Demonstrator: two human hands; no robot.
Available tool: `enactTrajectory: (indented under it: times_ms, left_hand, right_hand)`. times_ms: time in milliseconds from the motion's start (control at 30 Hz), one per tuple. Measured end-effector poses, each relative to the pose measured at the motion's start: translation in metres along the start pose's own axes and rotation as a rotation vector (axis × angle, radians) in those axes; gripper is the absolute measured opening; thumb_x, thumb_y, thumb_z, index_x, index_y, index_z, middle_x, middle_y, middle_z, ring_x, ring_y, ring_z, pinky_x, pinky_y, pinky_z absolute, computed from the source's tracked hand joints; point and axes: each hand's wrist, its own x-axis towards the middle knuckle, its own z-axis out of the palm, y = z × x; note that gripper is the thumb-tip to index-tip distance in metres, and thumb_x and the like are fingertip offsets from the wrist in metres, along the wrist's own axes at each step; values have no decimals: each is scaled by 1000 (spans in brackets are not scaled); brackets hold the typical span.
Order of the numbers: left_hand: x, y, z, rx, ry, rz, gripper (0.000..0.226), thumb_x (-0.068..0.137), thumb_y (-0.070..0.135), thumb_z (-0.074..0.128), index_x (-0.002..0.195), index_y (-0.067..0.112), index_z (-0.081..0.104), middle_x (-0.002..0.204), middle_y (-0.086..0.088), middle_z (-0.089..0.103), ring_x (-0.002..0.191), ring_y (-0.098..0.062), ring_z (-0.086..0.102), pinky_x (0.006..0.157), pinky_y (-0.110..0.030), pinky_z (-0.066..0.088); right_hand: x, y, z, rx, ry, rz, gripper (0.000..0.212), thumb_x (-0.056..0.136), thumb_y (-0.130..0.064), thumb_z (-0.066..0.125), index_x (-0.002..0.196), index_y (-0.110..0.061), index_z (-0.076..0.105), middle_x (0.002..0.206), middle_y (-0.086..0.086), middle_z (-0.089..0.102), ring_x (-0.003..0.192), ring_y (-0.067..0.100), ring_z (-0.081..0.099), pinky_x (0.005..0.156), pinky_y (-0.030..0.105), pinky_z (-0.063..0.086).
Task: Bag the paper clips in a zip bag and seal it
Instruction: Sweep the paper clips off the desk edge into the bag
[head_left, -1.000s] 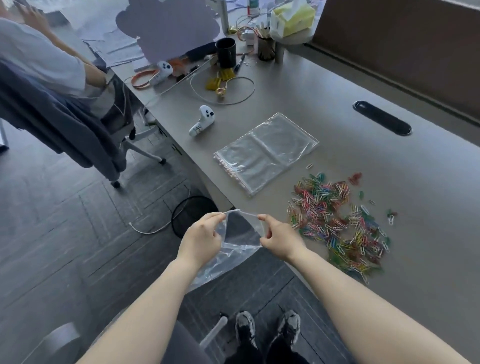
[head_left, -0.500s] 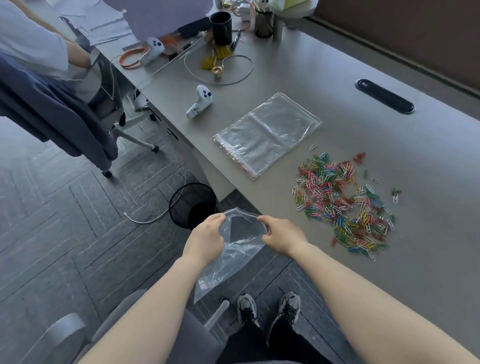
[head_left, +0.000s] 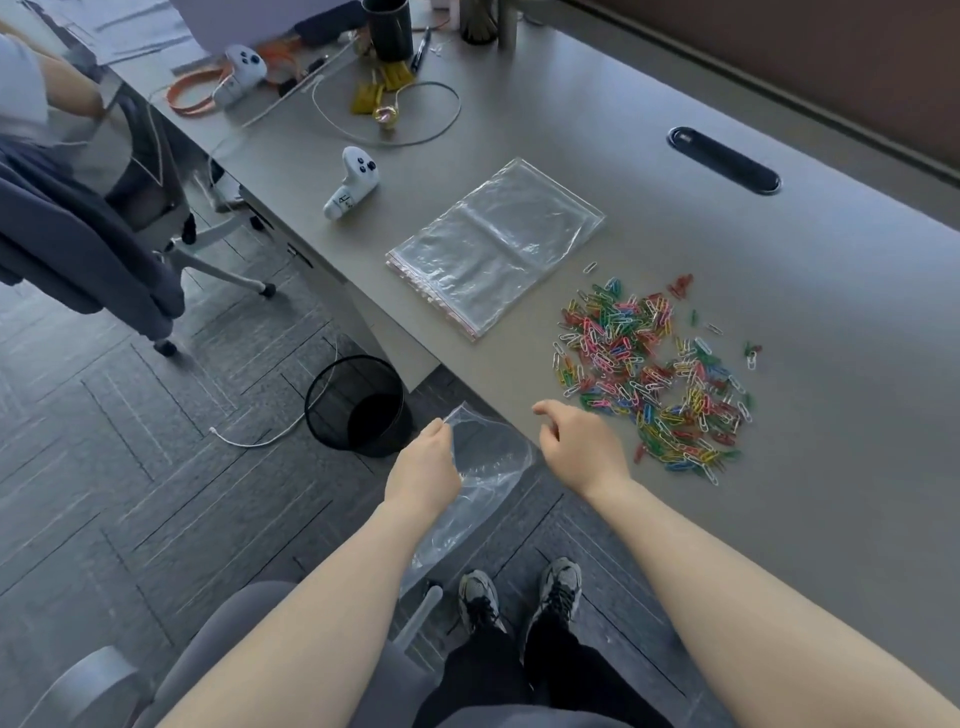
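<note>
While the left hand (head_left: 423, 470) pinches one lip of the zip bag (head_left: 483, 467) between thumb and fingers, low in the centre of the frame, I log the items from left to right.

Lower centre: the zip bag, clear, hanging off the desk's edge above the floor, mouth partly open, nothing inside.

Just right of it: the right hand (head_left: 576, 447), which gripped the bag's other lip half a second ago. It has let go; the fingers are loosely curled and hold nothing, and the hand sits over the near edge of the desk (head_left: 831, 467), turned towards the clips.

Centre right: the paper clips (head_left: 654, 374), many colours, a loose heap on the desk with a few strays around it. None are bagged yet.

Upper centre: a stack of spare bags (head_left: 493, 244), flat on the desk.

My reading: opening is done; the free hand is set to gather clips and begin filling.
</note>
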Motion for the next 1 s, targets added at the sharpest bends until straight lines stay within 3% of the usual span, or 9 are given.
enactTrajectory:
  times_ms: [100,200,267,367,467,600,1000]
  left_hand:
    - [3,9,5,12,-15,1,43,88,-8,41,130,0,48,143,-12,43,118,-34,54,95,-43,45]
    - [6,15,11,-3,-26,15,40,87,-9,41,125,-1,49,142,-9,43,109,-36,57,87,-43,48]
    - [8,18,16,-17,-32,22,36,86,-9,42,120,-1,49,140,-7,44,101,-34,58,76,-39,48]
    - [12,20,24,-14,-40,22,48,87,-9,42,134,0,43,151,-6,36,112,-31,57,77,-30,44]
    - [12,27,27,-10,-51,30,56,89,-9,40,144,2,35,159,-8,25,129,-29,48,87,-29,43]
    - [9,37,28,-17,-54,49,64,94,-7,39,154,4,18,164,-6,11,148,-18,21,107,-24,30]
    - [6,48,37,-184,-46,22,69,92,-4,44,154,11,19,164,-4,11,147,-22,25,110,-29,29]
  right_hand:
    - [0,16,-6,-45,115,2,36,93,-14,44,127,-19,56,117,3,62,99,22,57,66,34,49]
    - [1,30,-11,-57,172,22,42,92,-7,43,133,-11,51,124,9,57,116,26,46,84,40,49]
    - [3,39,-14,-103,179,27,48,91,-6,44,139,-7,44,137,11,49,128,27,38,102,41,41]
    - [6,49,-17,-191,118,70,55,96,-15,39,149,-9,26,157,10,22,145,27,12,119,41,16]
    - [10,58,-19,-240,60,112,60,100,-27,31,153,-11,8,161,7,0,147,23,-7,120,39,3]
    - [12,70,-16,-280,22,128,63,101,-37,26,152,-13,0,160,6,-10,146,22,-14,119,36,-4]
    - [12,67,6,-294,-6,20,63,102,-42,18,152,-12,-4,159,5,-13,145,18,-17,118,34,-10]
